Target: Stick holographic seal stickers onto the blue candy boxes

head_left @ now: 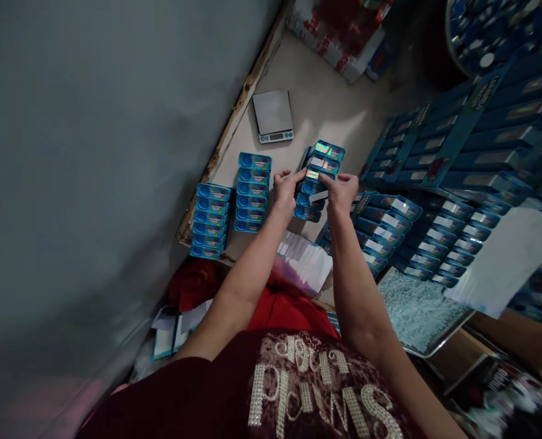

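Observation:
My left hand (286, 192) is curled, its index finger and thumb at the left edge of a shiny label (313, 174). This label is on a small blue box in the middle stack. My right hand (342, 192) is closed, with its thumb at the label's right end. A narrow white strip (319, 196) sticks out from under the right hand's fingers. Two blue boxes (328, 150) at the stack's far end carry shiny or pale labels. Nearer my wrists, a blue box (307, 213) shows no label.
Two columns of blue boxes (253, 192) (210, 219) stand left on the table. Behind is a digital scale (273, 116). White papers (305, 259) lie below my wrists. Many blue boxes (389, 225) and display cartons (472, 134) fill the right side. A grey wall (115, 152) is at left.

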Motion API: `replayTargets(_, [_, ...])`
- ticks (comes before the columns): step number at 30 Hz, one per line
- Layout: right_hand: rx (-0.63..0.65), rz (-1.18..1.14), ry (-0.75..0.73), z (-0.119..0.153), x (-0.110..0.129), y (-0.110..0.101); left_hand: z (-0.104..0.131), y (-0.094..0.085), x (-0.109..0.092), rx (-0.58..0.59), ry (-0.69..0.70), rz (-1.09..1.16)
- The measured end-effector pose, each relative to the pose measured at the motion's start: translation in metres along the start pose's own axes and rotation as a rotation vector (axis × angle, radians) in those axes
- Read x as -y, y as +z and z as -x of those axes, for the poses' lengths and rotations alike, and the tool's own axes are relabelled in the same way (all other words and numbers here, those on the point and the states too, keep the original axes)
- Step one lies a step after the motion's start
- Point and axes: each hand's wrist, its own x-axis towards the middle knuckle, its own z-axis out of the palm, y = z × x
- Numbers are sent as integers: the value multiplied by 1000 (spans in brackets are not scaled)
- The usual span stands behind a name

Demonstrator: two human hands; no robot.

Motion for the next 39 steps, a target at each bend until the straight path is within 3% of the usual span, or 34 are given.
replayTargets(4, [45,-153,39,8,9,-7,11,-5,-8,-64,186,-188])
replayTargets(8, [75,-270,12,23,25,-19,54,-29,-8,33,400,-263])
replayTargets(11, [147,-289,22,29,37,-25,84,-45,-5,161,324,-248])
replayTargets(15, [215,-312,40,40,48,-33,100,-46,-7,321,104,-138])
replayTargets(19, [267,-390,35,58,49,-46,95,-40,-17,262,117,-58])
replayTargets(22, [262,-379,29,68,42,-50,83,-41,-26,237,192,-160])
replayTargets(27, [169,-341,-1,70,29,-34,56,-46,-32,234,360,-419])
replayTargets(31, [79,-230,-54,63,25,-20,41,-45,-25,187,452,-481])
replayTargets(39, [76,-210,-96,60,25,-13,33,-41,-18,153,468,-480])
